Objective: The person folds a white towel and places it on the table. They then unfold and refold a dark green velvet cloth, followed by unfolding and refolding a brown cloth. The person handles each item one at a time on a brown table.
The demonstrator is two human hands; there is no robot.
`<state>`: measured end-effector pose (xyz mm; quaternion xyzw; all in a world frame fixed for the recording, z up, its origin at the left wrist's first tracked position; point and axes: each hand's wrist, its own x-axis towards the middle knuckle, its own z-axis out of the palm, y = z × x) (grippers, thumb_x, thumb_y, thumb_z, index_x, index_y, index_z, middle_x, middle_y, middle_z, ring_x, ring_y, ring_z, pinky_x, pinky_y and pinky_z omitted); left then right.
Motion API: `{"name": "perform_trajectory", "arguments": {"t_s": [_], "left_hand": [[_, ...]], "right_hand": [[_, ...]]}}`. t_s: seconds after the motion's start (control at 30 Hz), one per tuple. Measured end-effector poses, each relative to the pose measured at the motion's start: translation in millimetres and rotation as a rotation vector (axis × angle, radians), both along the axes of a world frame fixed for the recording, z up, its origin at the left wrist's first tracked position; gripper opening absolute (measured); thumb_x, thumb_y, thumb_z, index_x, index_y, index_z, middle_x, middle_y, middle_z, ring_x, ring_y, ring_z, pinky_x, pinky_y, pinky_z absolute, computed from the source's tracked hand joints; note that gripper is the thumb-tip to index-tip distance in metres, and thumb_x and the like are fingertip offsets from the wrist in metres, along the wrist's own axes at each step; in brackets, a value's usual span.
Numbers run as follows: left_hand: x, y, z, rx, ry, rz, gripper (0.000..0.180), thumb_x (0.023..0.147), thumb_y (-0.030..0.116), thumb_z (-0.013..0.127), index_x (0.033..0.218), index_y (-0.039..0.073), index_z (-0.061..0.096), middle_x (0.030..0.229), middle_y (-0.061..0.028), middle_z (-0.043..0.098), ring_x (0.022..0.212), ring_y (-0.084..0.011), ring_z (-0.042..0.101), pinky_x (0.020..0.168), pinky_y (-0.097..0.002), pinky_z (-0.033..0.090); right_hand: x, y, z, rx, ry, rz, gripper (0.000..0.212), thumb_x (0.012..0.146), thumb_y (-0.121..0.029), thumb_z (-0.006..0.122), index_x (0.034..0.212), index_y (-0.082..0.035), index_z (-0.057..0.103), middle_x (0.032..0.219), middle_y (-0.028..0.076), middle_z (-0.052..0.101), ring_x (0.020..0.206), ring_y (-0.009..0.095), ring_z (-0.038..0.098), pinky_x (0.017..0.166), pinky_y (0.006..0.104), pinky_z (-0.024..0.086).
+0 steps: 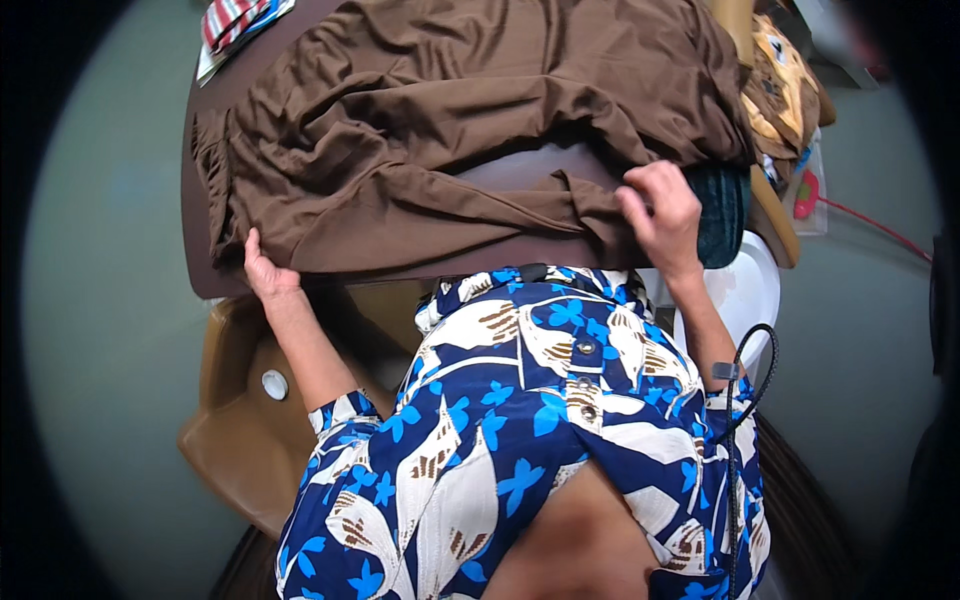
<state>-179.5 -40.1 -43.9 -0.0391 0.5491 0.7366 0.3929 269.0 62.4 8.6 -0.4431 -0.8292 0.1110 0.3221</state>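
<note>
A pair of brown trousers [430, 125] lies spread across the dark table [545, 168], with its gathered elastic waistband at the left and loose folds along the legs. At the near left corner, my left hand [270, 274] rests against the waistband edge, its fingers stretched out and the thumb apart. My right hand [665, 215] is at the end of the near leg. Its fingers are curled in at the cloth there, and the exact grip is partly hidden by the hand itself.
A dark green velvety cloth [722, 215] hangs at the table's right end. Striped folded fabric [232, 22] sits at the far left corner. Patterned cloth [780, 95] is heaped at the right. A tan chair [245, 430] and a white stool [750, 290] stand close by.
</note>
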Motion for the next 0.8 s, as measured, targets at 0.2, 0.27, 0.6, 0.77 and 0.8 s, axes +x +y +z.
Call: {"name": "perform_trajectory", "arguments": {"t_s": [0.2, 0.27, 0.6, 0.77, 0.8], "left_hand": [[10, 7, 16, 0.048, -0.088, -0.016, 0.043, 0.08, 0.022, 0.051, 0.117, 0.002, 0.043, 0.119, -0.0101, 0.047, 0.11, -0.0267, 0.043, 0.096, -0.0421, 0.031], [-7, 7, 3, 0.053, -0.115, -0.017, 0.042, 0.08, 0.02, 0.051, 0.116, 0.002, 0.043, 0.119, -0.0104, 0.046, 0.11, -0.0269, 0.043, 0.096, -0.0424, 0.031], [-22, 0, -5, 0.151, -0.098, 0.102, 0.034, 0.077, 0.009, 0.048, 0.108, -0.003, 0.046, 0.113, -0.0143, 0.05, 0.106, -0.0278, 0.046, 0.095, -0.0414, 0.033], [-27, 17, 11, 0.082, -0.196, 0.05, 0.041, 0.078, 0.026, 0.054, 0.112, 0.003, 0.047, 0.114, -0.0102, 0.05, 0.106, -0.0259, 0.045, 0.093, -0.0417, 0.034], [-36, 16, 5, 0.078, -0.158, 0.034, 0.039, 0.079, 0.025, 0.054, 0.111, 0.003, 0.048, 0.113, -0.0098, 0.051, 0.104, -0.0258, 0.047, 0.091, -0.0415, 0.036]], "right_hand": [[-25, -25, -17, -0.062, -0.19, 0.154, 0.032, 0.06, -0.008, 0.063, 0.09, -0.003, 0.053, 0.091, 0.01, 0.052, 0.087, 0.026, 0.049, 0.076, 0.035, 0.037], [-19, -22, -23, -0.054, -0.168, 0.151, 0.028, 0.059, 0.004, 0.054, 0.086, -0.001, 0.053, 0.089, 0.012, 0.053, 0.084, 0.028, 0.051, 0.072, 0.0358, 0.04], [30, -2, 12, -0.668, 0.371, -0.04, 0.023, 0.075, 0.001, 0.036, 0.082, 0.002, 0.058, 0.081, 0.005, 0.058, 0.068, 0.009, 0.051, 0.066, 0.0183, 0.039], [50, -5, 28, -0.689, 0.66, -0.092, 0.018, 0.069, 0.004, 0.036, 0.073, 0.003, 0.054, 0.076, 0.009, 0.055, 0.074, 0.014, 0.051, 0.072, 0.0231, 0.039], [57, 1, 29, -0.686, 0.685, -0.086, 0.017, 0.07, 0.003, 0.036, 0.073, 0.002, 0.053, 0.077, 0.008, 0.054, 0.074, 0.014, 0.051, 0.073, 0.0239, 0.039]]}}
